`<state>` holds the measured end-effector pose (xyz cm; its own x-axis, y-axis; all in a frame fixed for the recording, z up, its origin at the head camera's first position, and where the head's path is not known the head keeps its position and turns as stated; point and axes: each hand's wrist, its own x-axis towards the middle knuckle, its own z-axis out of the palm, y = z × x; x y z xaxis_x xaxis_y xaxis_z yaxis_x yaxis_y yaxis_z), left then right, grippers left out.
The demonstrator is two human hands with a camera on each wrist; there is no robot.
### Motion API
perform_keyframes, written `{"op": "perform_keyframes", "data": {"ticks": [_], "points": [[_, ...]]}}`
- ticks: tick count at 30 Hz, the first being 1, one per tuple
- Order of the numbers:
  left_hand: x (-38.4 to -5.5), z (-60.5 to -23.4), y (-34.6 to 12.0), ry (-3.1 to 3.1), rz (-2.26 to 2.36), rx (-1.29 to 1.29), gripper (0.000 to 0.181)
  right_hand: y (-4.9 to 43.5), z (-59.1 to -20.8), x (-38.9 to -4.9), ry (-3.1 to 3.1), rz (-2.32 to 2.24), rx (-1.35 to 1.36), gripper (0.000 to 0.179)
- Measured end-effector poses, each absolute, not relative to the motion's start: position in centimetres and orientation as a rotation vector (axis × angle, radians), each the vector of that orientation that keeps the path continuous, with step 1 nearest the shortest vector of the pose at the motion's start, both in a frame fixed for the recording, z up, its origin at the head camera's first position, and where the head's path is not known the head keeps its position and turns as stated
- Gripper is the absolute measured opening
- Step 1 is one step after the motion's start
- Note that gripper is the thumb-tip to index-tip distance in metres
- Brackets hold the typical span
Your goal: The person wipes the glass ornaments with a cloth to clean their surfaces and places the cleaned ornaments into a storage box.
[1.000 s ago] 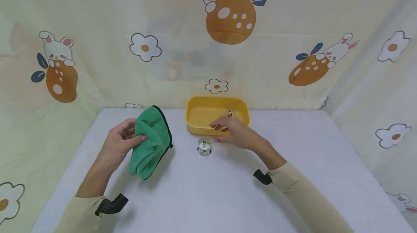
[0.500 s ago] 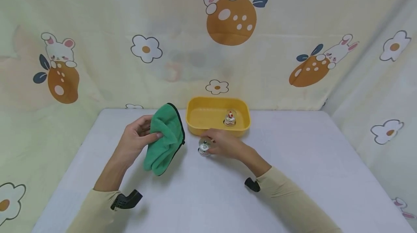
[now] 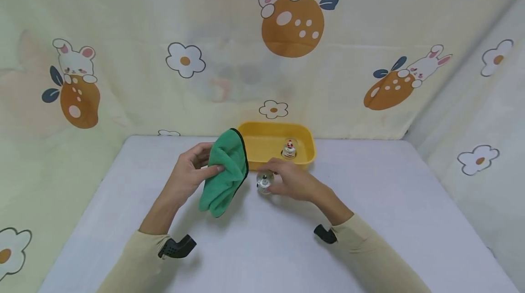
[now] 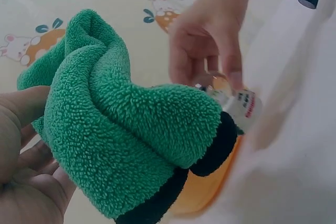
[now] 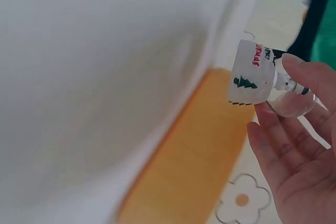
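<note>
A folded green towel [image 3: 224, 172] with black edging hangs from my left hand [image 3: 190, 174], which pinches it between thumb and fingers. Just right of it, my right hand [image 3: 293, 181] grips a small snow globe [image 3: 264, 182] by its clear dome. In the right wrist view the snow globe [image 5: 252, 74] shows a white base with red lettering and a green tree, and a small figure inside the dome. The towel and the globe are close but apart in the head view. From the left wrist, the towel [image 4: 115, 119] partly covers the globe [image 4: 244, 106].
Behind the hands stands a yellow tray [image 3: 262, 145], its left end partly covered by the towel. A second snow globe [image 3: 289, 149] with a red-and-white figure is inside it, toward the right. The white table [image 3: 369, 183] meets a patterned cloth [image 3: 229, 56] at the back.
My right hand has come down from the tray and taken hold of the nearer snow globe, shifting it slightly right. My left hand has carried the towel rightward toward it.
</note>
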<state>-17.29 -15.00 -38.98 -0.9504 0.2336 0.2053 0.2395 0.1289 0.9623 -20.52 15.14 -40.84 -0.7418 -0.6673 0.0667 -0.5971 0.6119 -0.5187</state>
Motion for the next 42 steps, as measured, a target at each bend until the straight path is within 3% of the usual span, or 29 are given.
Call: {"op": "perform_keyframes", "data": {"ticks": [9,25,35,42], "points": [[-17.1,-38.6,-13.2,-2.330,-2.010,-0.553,0.051,16.2,-38.0,-19.1,2.712,-0.957,-1.056,0.051],[-16.5,-37.8,-10.6,-2.262,-2.048,-0.548,0.048,17.0,-35.6,-17.9,2.803,-1.188,-1.420,0.043],[-16.1,-37.9,-9.0,-2.195,-2.070,-0.613,0.047,16.5,-35.2,-17.5,2.855,-1.211,-1.434,0.058],[-16.0,-38.1,-8.1,-2.175,-2.072,-0.617,0.048,15.7,-35.3,-17.3,2.826,-1.288,-1.388,0.050]]}}
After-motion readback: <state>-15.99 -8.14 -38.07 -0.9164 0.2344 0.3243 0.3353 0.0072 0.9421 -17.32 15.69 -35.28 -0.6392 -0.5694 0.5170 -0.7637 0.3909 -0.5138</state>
